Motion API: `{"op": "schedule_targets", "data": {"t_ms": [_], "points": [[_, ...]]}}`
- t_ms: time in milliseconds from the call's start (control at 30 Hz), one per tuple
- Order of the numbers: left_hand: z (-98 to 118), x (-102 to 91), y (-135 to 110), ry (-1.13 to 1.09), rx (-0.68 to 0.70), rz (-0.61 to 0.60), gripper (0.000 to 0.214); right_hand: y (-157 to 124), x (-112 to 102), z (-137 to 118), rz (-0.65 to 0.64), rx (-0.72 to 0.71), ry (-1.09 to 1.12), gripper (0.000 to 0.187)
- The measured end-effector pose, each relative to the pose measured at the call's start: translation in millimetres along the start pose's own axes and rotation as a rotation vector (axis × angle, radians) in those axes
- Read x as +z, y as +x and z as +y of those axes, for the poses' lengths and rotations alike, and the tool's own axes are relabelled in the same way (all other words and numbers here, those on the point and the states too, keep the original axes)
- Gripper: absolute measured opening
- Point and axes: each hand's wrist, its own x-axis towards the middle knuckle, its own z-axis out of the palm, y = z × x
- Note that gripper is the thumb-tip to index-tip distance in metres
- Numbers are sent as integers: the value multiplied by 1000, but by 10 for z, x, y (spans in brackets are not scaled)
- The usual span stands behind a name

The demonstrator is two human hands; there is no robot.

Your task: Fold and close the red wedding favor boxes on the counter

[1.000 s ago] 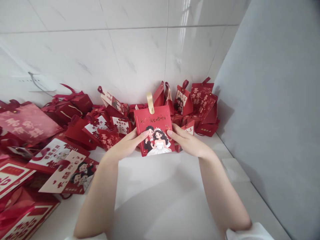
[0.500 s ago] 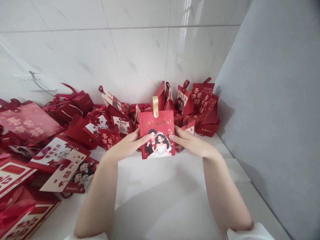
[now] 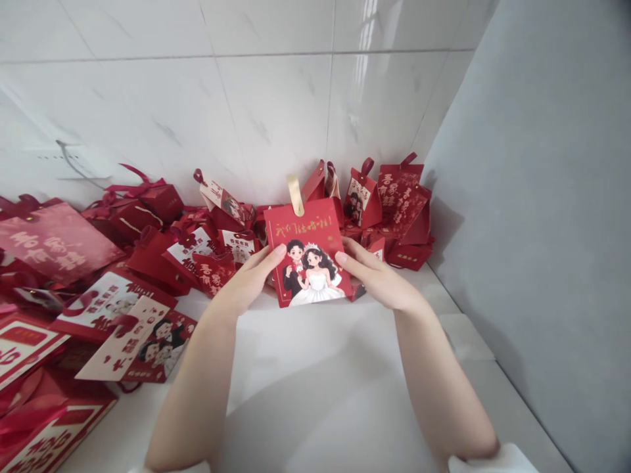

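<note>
Between my two hands is a red wedding favor box point(image 3: 308, 226), with gold writing, a cartoon couple on its front and a pale gold ribbon loop point(image 3: 295, 195) at the top. It is raised in front of me and tilts slightly to the left. My left hand point(image 3: 256, 274) grips its left edge, the thumb lying on the printed face. My right hand point(image 3: 367, 270) holds the right edge in the same way, thumb in front. The other fingers are mostly hidden behind the box.
Many red favor boxes and gift bags point(image 3: 158, 259) crowd the left side and line the back wall point(image 3: 276, 118). A grey panel point(image 3: 537, 197) rises at the right. The white tabletop point(image 3: 320, 381) lies below my forearms. A socket with a cable point(image 3: 73, 161) is at far left.
The favor box has tipped to the left, its top now higher and its face showing larger. Both hands still hold it by the sides.
</note>
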Motion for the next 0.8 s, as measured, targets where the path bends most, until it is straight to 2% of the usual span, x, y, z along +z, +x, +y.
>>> {"op": "schedule_targets", "data": {"t_ms": [133,233,300,467,533,600,667,800], "points": [[108,44,-6,-158,12,-92,58,38,71,-27,70,37,235,73],[134,61,16,-272,-10,-152,63,69,124,-22,63,10,303,72],[106,75,62,-360,-48,-180,66,76,141,-6,30,-12,304,71],[69,92,128,-534,-81,-126,61,16,89,20,-99,-126,137,79],[104,87,100,-522,-108,-144,58,-8,68,5,-100,-160,34,78],[142,81,64,-463,-132,-183,59,-11,68,-11,-54,-174,2,65],[163,75,39,-394,-130,-237,64,3,86,-15,-33,-164,49,53],[168,56,21,-295,-121,-277,71,35,127,6,-36,-115,110,47]]}}
